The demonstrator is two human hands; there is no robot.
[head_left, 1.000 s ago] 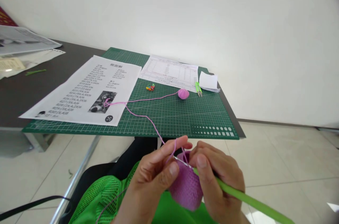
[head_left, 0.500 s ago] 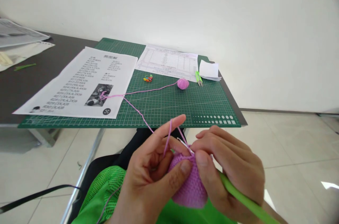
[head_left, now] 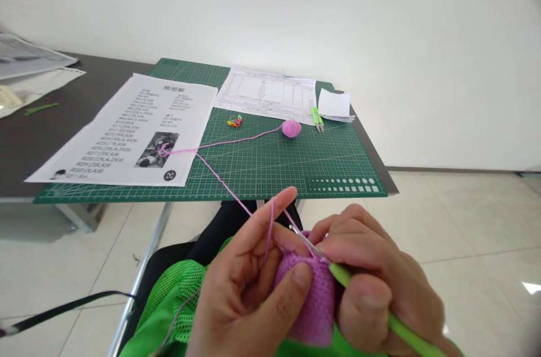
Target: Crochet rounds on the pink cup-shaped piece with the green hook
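Observation:
My left hand (head_left: 253, 284) pinches a pink crocheted piece (head_left: 315, 306) between thumb and fingers, below the table's front edge. Pink yarn (head_left: 223, 181) loops over its raised index finger and runs back to the mat. In my right hand (head_left: 376, 272) is a crochet hook (head_left: 339, 274) with a green handle and a metal shaft. The shaft lies across the top edge of the piece, with yarn against it, and its tip points up and left near my left fingers. My right fingers hide part of the handle.
On the green cutting mat (head_left: 270, 160) lie a pink yarn ball (head_left: 291, 128), green thread snips (head_left: 317, 119), colourful stitch markers (head_left: 234, 121) and a printed pattern sheet (head_left: 114, 132). Behind are a form (head_left: 266, 93) and white paper slips (head_left: 333, 105). More papers (head_left: 34, 58) sit at the far left.
My right hand has moved right and down, and more of the hook's metal shaft and green handle shows. The crocheted piece has shifted slightly right and down with my left hand.

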